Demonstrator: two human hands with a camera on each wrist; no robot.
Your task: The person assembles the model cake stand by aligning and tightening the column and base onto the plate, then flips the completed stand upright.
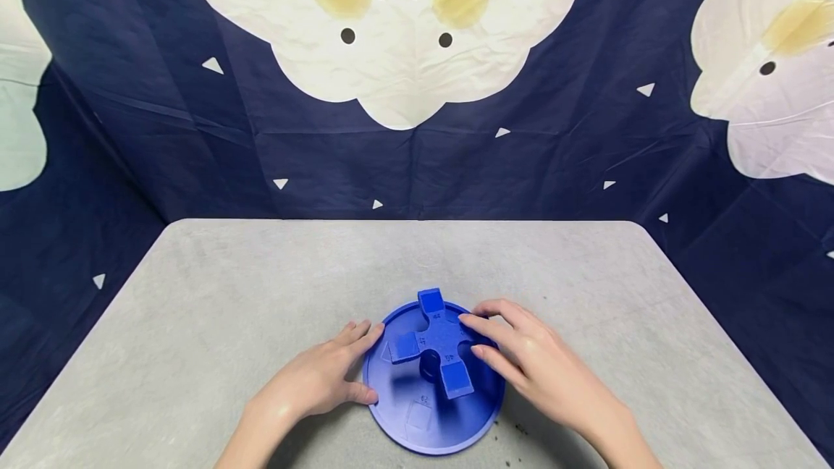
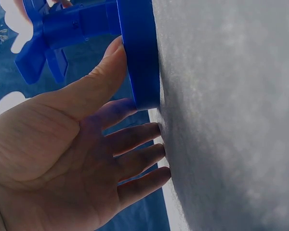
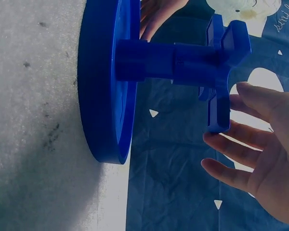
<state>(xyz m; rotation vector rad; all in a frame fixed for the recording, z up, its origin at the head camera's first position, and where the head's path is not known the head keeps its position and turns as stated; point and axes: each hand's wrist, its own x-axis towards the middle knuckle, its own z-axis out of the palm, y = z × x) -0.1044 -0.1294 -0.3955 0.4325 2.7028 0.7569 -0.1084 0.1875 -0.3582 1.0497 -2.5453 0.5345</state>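
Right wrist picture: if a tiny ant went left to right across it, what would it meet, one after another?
Gray tabletop → round blue base → blue post → blue cross-shaped top → right hand.

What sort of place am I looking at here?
Probably a curtained-off work area: a grey tabletop, navy cloud-print fabric on three sides, and a blue cross-topped stand.
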